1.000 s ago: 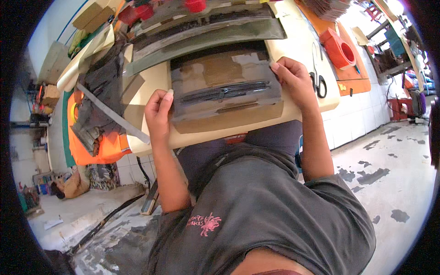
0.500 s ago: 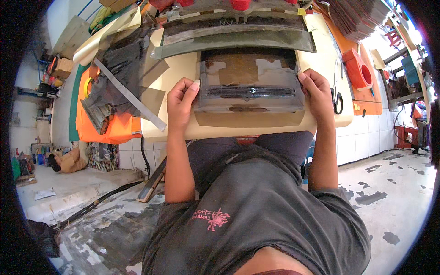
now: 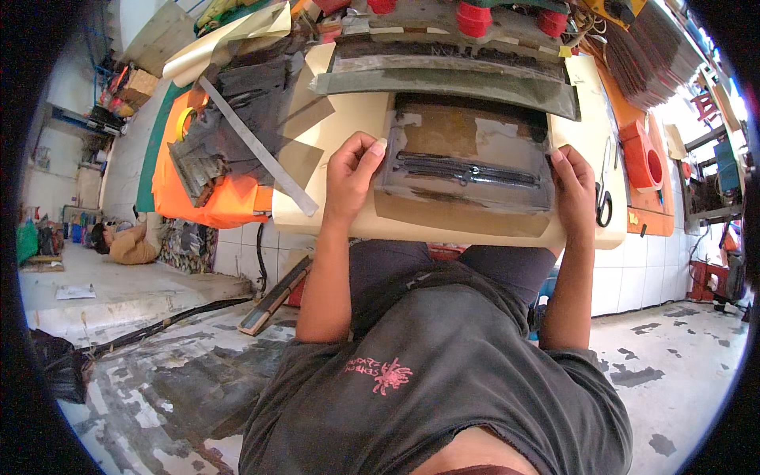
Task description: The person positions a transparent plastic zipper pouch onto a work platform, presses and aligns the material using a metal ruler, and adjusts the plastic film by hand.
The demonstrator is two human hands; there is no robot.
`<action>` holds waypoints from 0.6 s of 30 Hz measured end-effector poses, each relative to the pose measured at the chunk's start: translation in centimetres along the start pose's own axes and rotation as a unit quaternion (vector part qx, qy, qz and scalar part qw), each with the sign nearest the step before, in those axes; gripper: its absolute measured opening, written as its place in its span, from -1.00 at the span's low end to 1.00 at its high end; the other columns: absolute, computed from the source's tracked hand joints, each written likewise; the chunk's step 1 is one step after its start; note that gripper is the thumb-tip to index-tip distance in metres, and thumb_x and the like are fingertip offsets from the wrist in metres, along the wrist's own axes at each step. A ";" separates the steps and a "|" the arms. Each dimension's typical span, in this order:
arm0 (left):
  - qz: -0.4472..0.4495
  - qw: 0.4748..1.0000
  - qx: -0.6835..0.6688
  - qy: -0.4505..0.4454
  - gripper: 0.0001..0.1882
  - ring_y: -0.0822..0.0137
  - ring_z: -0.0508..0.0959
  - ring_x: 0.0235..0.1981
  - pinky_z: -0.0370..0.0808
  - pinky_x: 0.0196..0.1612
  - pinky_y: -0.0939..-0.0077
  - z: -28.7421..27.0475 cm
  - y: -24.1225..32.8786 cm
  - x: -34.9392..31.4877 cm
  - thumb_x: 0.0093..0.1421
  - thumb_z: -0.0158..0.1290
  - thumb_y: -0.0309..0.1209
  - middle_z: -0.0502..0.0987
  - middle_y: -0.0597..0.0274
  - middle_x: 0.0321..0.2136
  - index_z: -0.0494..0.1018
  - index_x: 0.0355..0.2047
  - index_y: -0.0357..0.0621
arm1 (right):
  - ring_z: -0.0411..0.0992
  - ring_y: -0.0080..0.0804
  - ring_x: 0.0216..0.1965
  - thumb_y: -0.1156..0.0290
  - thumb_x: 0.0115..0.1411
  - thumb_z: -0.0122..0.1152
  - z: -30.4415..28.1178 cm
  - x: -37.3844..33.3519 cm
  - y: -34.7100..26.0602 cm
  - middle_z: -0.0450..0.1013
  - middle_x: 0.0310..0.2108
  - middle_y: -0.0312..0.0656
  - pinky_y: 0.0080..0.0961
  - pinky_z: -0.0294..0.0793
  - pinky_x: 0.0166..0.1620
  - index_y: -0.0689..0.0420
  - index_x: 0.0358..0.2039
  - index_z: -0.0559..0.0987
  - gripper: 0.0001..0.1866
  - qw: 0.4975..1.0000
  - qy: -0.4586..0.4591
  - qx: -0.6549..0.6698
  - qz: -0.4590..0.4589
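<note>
- Left hand (image 3: 351, 178) pinching zippered dark panel (image 3: 467, 150) by its left edge; right hand (image 3: 575, 186) pinching its right.
- Panel between them, near the worktop (image 3: 360, 115)'s front edge, long axis left-to-right, neither hand clearly nearer.
- Green strip (image 3: 445, 85) beyond.

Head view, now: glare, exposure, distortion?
Head view: glossy sheen on the panel, bright glint on the zipper; head view: light at upper right washed out; head view: black corners, straight lines bowing near the rim.
</note>
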State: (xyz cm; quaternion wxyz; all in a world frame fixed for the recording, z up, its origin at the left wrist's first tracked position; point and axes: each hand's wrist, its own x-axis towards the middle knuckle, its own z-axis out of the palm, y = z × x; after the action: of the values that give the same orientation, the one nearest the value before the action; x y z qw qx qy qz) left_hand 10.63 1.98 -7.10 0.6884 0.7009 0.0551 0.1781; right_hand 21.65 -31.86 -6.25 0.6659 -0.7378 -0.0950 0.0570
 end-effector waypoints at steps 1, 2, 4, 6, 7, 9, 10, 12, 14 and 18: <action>-0.002 1.000 -0.001 0.001 -0.78 0.70 0.19 -0.50 0.10 -0.46 0.69 0.0 -0.1 0.0 0.38 0.08 -0.37 0.29 0.59 -0.54 0.40 -0.43 -0.12 | 0.15 -0.67 -0.47 0.10 0.36 0.18 0.0 0.1 0.3 0.24 -0.55 -0.47 -0.62 0.11 -0.39 0.12 -0.45 0.48 -0.63 1.000 0.001 -0.001 -0.002; -0.001 1.000 0.000 0.002 -0.78 0.70 0.19 -0.50 0.10 -0.46 0.69 -0.1 -0.2 0.0 0.38 0.08 -0.37 0.29 0.59 -0.54 0.40 -0.43 -0.12 | 0.15 -0.66 -0.47 0.09 0.36 0.18 -0.1 0.2 0.4 0.25 -0.55 -0.47 -0.62 0.10 -0.39 0.12 -0.45 0.48 -0.62 1.000 0.003 -0.003 -0.005; -0.010 1.000 -0.003 0.005 -0.78 0.70 0.19 -0.50 0.09 -0.46 0.69 -0.2 -0.2 0.0 0.38 0.07 -0.37 0.29 0.59 -0.54 0.40 -0.43 -0.12 | 0.15 -0.66 -0.47 0.09 0.36 0.18 -0.1 0.1 0.3 0.24 -0.55 -0.47 -0.61 0.10 -0.40 0.12 -0.45 0.48 -0.62 1.000 0.004 -0.007 -0.003; -0.007 1.000 -0.001 0.003 -0.78 0.69 0.19 -0.49 0.10 -0.44 0.69 -0.2 -0.1 0.0 0.39 0.07 -0.37 0.29 0.58 -0.54 0.40 -0.43 -0.13 | 0.15 -0.66 -0.47 0.10 0.37 0.17 -0.2 0.2 0.4 0.24 -0.55 -0.47 -0.61 0.10 -0.40 0.12 -0.46 0.48 -0.62 1.000 0.006 -0.011 -0.001; -0.005 1.000 0.000 0.001 -0.78 0.68 0.19 -0.48 0.11 -0.43 0.69 -0.1 -0.1 0.0 0.39 0.06 -0.37 0.28 0.58 -0.53 0.40 -0.42 -0.13 | 0.15 -0.67 -0.48 0.10 0.37 0.17 -0.4 0.3 0.8 0.24 -0.55 -0.47 -0.61 0.09 -0.41 0.12 -0.45 0.48 -0.63 1.000 0.001 -0.001 -0.010; 0.009 1.000 0.013 0.006 -0.78 0.67 0.20 -0.47 0.13 -0.41 0.69 0.0 0.0 -0.1 0.39 0.06 -0.37 0.28 0.57 -0.53 0.40 -0.42 -0.14 | 0.15 -0.67 -0.48 0.11 0.37 0.17 -0.5 0.3 1.0 0.24 -0.55 -0.47 -0.62 0.08 -0.41 0.12 -0.45 0.48 -0.63 1.000 -0.002 0.008 -0.018; 0.023 0.999 0.027 0.011 -0.78 0.66 0.20 -0.46 0.14 -0.40 0.68 0.1 0.0 -0.1 0.39 0.05 -0.37 0.28 0.57 -0.52 0.40 -0.42 -0.14 | 0.15 -0.68 -0.48 0.11 0.38 0.17 -0.5 0.2 1.0 0.24 -0.55 -0.47 -0.63 0.08 -0.42 0.12 -0.44 0.48 -0.63 1.000 0.000 0.013 -0.021; 0.011 1.000 0.014 0.012 -0.77 0.66 0.21 -0.45 0.16 -0.38 0.68 0.1 0.0 -0.1 0.40 0.05 -0.36 0.28 0.56 -0.52 0.40 -0.42 -0.15 | 0.15 -0.69 -0.48 0.11 0.38 0.17 -0.5 0.1 1.0 0.25 -0.55 -0.47 -0.64 0.09 -0.42 0.12 -0.44 0.48 -0.63 1.000 0.007 0.015 -0.024; -0.001 1.000 0.000 0.009 -0.77 0.65 0.21 -0.44 0.17 -0.37 0.68 0.1 -0.1 0.0 0.40 0.05 -0.35 0.28 0.55 -0.51 0.40 -0.42 -0.15 | 0.18 -0.70 -0.49 0.10 0.38 0.17 -0.6 0.2 1.0 0.27 -0.55 -0.47 -0.65 0.12 -0.42 0.12 -0.42 0.49 -0.64 0.999 0.003 0.023 -0.024; 0.010 0.998 0.036 0.042 -0.78 0.64 0.21 -0.45 0.14 -0.39 0.67 0.1 -0.1 -0.1 0.39 0.02 -0.37 0.24 0.55 -0.52 0.38 -0.43 -0.14 | 0.25 -0.68 -0.47 0.12 0.38 0.15 -0.4 0.2 0.8 0.33 -0.55 -0.44 -0.66 0.20 -0.39 0.14 -0.43 0.53 -0.64 1.000 0.013 -0.012 -0.022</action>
State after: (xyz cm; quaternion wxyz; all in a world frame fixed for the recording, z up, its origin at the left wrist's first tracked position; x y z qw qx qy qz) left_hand 10.59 1.80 -7.18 0.6580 0.7176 0.0832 0.2125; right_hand 21.94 -32.25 -6.97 0.6595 -0.7439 -0.1030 0.0320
